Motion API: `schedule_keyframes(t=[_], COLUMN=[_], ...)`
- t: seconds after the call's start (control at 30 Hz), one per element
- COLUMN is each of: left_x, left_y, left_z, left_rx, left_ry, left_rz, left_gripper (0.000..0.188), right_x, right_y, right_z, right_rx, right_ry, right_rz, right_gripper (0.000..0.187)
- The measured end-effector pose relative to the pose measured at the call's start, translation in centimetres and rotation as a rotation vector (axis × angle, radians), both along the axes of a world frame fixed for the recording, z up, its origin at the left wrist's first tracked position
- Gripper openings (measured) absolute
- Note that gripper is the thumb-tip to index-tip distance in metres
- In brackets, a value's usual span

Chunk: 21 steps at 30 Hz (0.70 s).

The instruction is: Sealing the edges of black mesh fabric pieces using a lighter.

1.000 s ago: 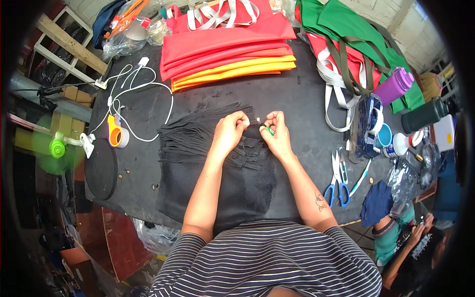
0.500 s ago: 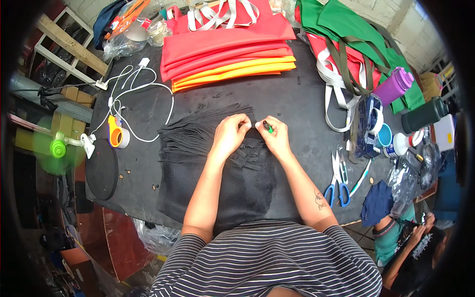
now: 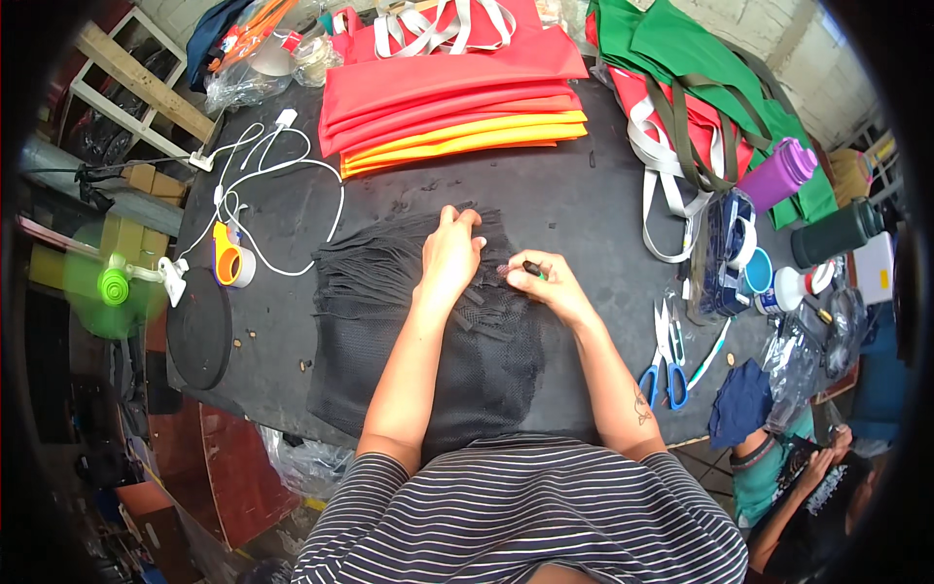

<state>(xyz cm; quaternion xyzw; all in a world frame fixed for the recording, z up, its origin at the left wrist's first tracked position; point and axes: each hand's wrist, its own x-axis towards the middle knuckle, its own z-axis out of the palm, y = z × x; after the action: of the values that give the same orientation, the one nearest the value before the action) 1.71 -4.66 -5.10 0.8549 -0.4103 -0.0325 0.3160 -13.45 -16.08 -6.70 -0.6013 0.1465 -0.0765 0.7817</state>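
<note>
Black mesh fabric (image 3: 418, 375) lies in front of me, with a fringe of thin black strips (image 3: 375, 255) along its far part. My left hand (image 3: 450, 255) is over the fringe, its fingers loosely bent and the thumb apart from the forefinger; I see nothing held there. To its right, my right hand (image 3: 553, 287) is closed around a small, slim tool (image 3: 531, 267) with a dark end and a bit of green. Its exact kind is not clear. A small reddish patch beside those fingertips is too blurred to name.
Folded red and yellow bags (image 3: 452, 102) are stacked at the back, green bags (image 3: 705, 73) at the far right. Blue-handled scissors (image 3: 665, 360), a purple bottle (image 3: 778, 175) and a dark bottle (image 3: 837, 232) stand right. A tape dispenser (image 3: 230, 258), white cable (image 3: 277, 173) and fan (image 3: 115, 285) are left.
My hands have moved apart: the left a little away from me with its pinch loosened, the right slightly nearer and to the right, still holding the slim tool.
</note>
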Motion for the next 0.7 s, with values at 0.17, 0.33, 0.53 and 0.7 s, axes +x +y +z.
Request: schedule_keyframes(t=[0.17, 0.33, 0.53, 0.7], left_x=[-0.1, -0.1, 0.3, 0.3], left_y=[0.0, 0.0, 0.3, 0.3], left_z=[0.2, -0.3, -0.1, -0.2], left_rx=[0.105, 0.008, -0.061, -0.105], left_ry=[0.111, 0.074, 0.144, 0.168], left_rz=[-0.012, 0.018, 0.05, 0.045], left_gripper=[0.018, 0.014, 0.015, 0.015], right_x=[1.0, 3.3, 4.0, 4.5], right_y=[-1.6, -0.8, -0.7, -0.5], right_z=[-1.8, -2.8, -3.4, -3.0], right_rx=[0.037, -0.331, -0.694, -0.705], right_ry=[-0.143, -0.015, 0.054, 0.05], right_rz=[-0.069, -0.426, -0.525, -0.455], right_gripper=[0.024, 0.022, 0.034, 0.039])
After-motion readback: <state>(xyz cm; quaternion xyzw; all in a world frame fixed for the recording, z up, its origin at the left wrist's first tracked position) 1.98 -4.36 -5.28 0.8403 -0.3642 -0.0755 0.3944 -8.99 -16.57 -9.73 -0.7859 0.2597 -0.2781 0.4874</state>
